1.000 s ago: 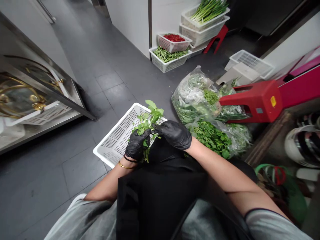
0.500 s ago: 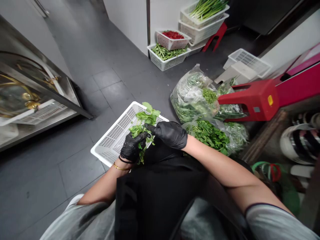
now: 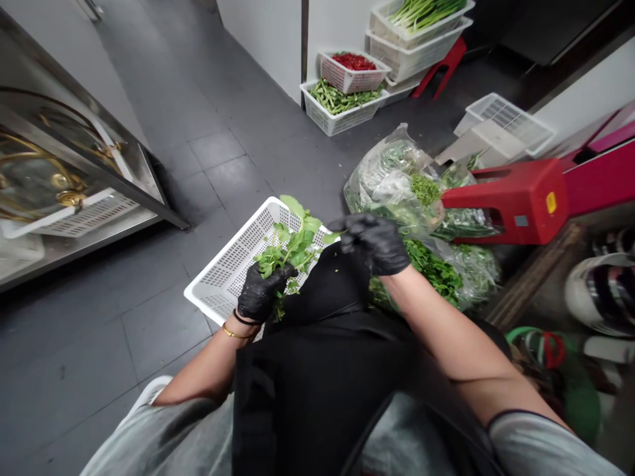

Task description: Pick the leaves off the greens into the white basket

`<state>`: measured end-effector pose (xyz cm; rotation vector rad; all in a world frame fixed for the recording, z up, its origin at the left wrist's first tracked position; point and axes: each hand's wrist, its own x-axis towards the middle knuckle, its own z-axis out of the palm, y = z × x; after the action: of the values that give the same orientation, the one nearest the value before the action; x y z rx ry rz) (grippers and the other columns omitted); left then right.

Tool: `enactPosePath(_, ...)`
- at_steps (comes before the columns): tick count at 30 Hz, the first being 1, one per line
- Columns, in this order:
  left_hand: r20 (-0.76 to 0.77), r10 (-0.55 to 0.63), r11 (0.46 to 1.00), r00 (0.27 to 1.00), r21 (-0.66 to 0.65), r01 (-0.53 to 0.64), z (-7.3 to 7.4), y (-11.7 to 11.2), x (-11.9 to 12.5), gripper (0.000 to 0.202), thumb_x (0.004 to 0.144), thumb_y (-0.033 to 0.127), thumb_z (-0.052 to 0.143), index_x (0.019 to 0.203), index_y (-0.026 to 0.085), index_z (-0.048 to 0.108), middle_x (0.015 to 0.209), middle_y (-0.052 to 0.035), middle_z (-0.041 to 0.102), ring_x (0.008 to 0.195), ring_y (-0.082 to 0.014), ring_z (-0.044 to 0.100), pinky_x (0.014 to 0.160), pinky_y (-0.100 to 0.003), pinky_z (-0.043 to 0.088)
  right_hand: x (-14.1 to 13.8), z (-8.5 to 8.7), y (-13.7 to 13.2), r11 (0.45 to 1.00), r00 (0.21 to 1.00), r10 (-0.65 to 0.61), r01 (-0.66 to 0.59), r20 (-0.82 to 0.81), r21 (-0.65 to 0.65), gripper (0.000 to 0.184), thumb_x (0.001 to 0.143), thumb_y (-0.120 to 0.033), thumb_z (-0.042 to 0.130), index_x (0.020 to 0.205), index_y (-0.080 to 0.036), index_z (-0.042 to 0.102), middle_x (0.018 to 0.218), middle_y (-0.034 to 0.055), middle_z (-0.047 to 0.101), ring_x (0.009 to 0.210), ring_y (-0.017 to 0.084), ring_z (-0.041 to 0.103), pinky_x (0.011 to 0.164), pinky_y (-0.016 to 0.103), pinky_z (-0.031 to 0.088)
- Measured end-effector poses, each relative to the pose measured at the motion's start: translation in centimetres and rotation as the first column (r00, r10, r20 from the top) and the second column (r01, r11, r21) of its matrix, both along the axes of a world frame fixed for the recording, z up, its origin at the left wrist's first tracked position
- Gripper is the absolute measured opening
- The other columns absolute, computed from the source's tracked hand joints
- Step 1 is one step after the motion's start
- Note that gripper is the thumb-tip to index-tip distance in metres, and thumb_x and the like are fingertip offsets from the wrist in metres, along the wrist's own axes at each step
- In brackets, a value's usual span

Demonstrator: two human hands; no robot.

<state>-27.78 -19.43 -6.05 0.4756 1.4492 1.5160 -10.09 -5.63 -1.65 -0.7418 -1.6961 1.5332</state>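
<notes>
My left hand [image 3: 262, 291], in a black glove, is closed around a bunch of leafy greens [image 3: 297, 244]. The leaves stick up out of the fist, and some stems hang below it. Under and beyond this hand lies a white perforated basket [image 3: 225, 258] on the floor. My right hand [image 3: 374, 243], also gloved in black, is apart from the bunch, over my dark apron. Its fingers are bent and slightly blurred, with a small green leaf [image 3: 331, 237] at the fingertips, seemingly pinched. Tiny green bits lie on the apron below.
Plastic bags of greens [image 3: 391, 172] stand beyond my right hand, beside a red stool [image 3: 530, 198]. Baskets of red peppers [image 3: 354, 63] and cut green vegetables [image 3: 340, 99] are stacked by the wall. A metal shelf [image 3: 149, 178] with glass lids is at left.
My right hand has moved right, away from the bunch, with a small leaf at its fingertips. My left hand still holds the greens. The view has shifted slightly.
</notes>
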Motion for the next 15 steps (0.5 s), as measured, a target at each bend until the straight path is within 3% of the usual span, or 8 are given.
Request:
enactPosePath(1, -0.073, -0.035, 0.999, 0.997, -0.014, 0.034, -0.1, -0.1, -0.2, 0.023, 0.055, 0.028, 0.082, 0.069, 0.016, 0.069, 0.064, -0.0014, 0.066, 0.055, -0.0128, 0.057, 0.052, -0.023, 0.044, 0.3, 0.8, 0.3, 0.998, 0.998, -0.055, 0.055, -0.028, 0.014, 0.029, 0.084, -0.045, 0.060, 0.090, -0.019, 0.071, 0.077, 0.0035, 0.068, 0.056, 0.011, 0.056, 0.052, 0.026, 0.046)
enactPosePath(3, -0.200, -0.123, 0.991, 0.972, -0.066, 0.112, -0.1, -0.3, -0.6, 0.020, 0.054, 0.024, 0.083, 0.068, 0.017, 0.071, 0.064, -0.0027, 0.067, 0.059, -0.0149, 0.060, 0.057, -0.024, 0.047, 0.9, 2.1, 0.8, 0.983, 0.997, -0.078, 0.074, 0.015, 0.169, 0.024, 0.083, -0.042, 0.064, 0.091, -0.021, 0.073, 0.081, 0.0040, 0.069, 0.062, 0.012, 0.058, 0.056, 0.027, 0.048)
enactPosePath(5, -0.246, -0.216, 0.975, 0.945, -0.107, 0.195, 0.2, -0.5, -0.8, 0.022, 0.050, 0.019, 0.084, 0.069, 0.018, 0.073, 0.067, -0.0043, 0.070, 0.062, -0.0170, 0.062, 0.062, -0.026, 0.050, 1.1, 2.7, 1.0, 0.927, 0.988, 0.038, -0.091, 0.148, 0.364, 0.020, 0.081, -0.037, 0.067, 0.093, -0.023, 0.075, 0.084, 0.0041, 0.068, 0.069, 0.013, 0.059, 0.064, 0.027, 0.049)
enactPosePath(7, -0.222, -0.270, 0.962, 0.937, -0.108, 0.252, 0.7, -0.5, -1.1, 0.023, 0.048, 0.017, 0.085, 0.069, 0.019, 0.074, 0.069, -0.0060, 0.071, 0.062, -0.0186, 0.063, 0.062, -0.027, 0.051, 0.7, 2.6, 1.1, 0.816, 0.926, 0.218, -0.347, 0.308, 0.463, 0.021, 0.081, -0.033, 0.068, 0.098, -0.023, 0.075, 0.083, 0.0039, 0.067, 0.071, 0.012, 0.060, 0.068, 0.026, 0.049)
enactPosePath(10, -0.216, -0.303, 0.953, 0.928, -0.090, 0.290, 1.1, -0.6, -1.7, 0.023, 0.044, 0.016, 0.086, 0.065, 0.017, 0.074, 0.069, -0.0083, 0.071, 0.064, -0.0210, 0.064, 0.062, -0.027, 0.053, -0.7, 1.2, 1.4, 0.685, 0.772, 0.380, -0.605, 0.509, 0.406, 0.027, 0.080, -0.027, 0.070, 0.106, -0.020, 0.073, 0.085, 0.0038, 0.068, 0.075, 0.013, 0.062, 0.073, 0.025, 0.049)
enactPosePath(15, -0.281, -0.329, 0.944, 0.902, -0.082, 0.319, 0.4, -0.9, -3.7, 0.021, 0.051, 0.020, 0.084, 0.069, 0.016, 0.075, 0.071, -0.0098, 0.071, 0.074, -0.0244, 0.067, 0.069, -0.029, 0.054, -3.8, -1.1, 1.1, 0.650, 0.568, 0.446, -0.737, 0.692, 0.185, 0.018, 0.077, -0.020, 0.071, 0.094, -0.019, 0.074, 0.089, 0.0027, 0.072, 0.080, 0.012, 0.064, 0.075, 0.022, 0.048)
